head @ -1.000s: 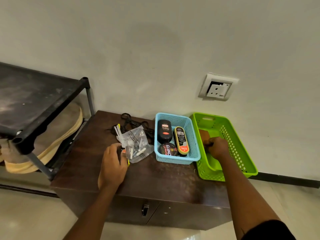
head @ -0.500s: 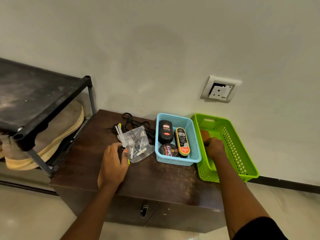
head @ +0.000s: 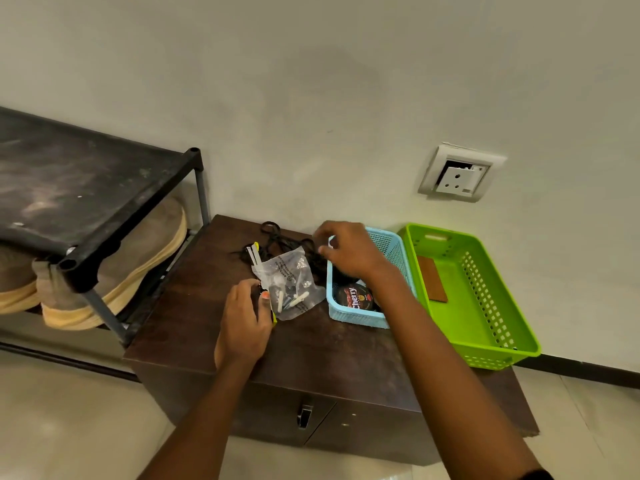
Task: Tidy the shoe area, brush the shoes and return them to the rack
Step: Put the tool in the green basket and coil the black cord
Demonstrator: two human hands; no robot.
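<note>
head view, looking down at a dark brown cabinet [head: 311, 348] against the wall.
left hand [head: 242, 327] is on the cabinet top at the near-left corner of a clear plastic bag [head: 294, 285]. its fingers are curled round a dark yellow-edged item [head: 274, 318], mostly hidden under the hand, so can't id it. the bag holds small white pieces, too small to tell what.
right hand [head: 349, 251] is above the far-left corner of the blue basket [head: 391, 244], fingers loosely curled, thumb and forefinger close together. can't tell if they pinch anything.
the hand and forearm cover most of the basket. only a round cherry polish tin [head: 356, 299] shows, at its near end.
the green basket [head: 485, 327] is just right of the blue one. a brown wooden block [head: 431, 278] lies flat along its left wall, underside hidden.
a black lace tangle [head: 277, 237] is behind the bag, partly covered by it.
the black shoe rack [head: 86, 188] stands left of the cabinet, its top shelf dusty. tan shoes [head: 145, 258] with cream soles sit on the shelf below, half hidden by the top shelf and cut off at the left edge.
wall socket [head: 460, 173] above the baskets.
</note>
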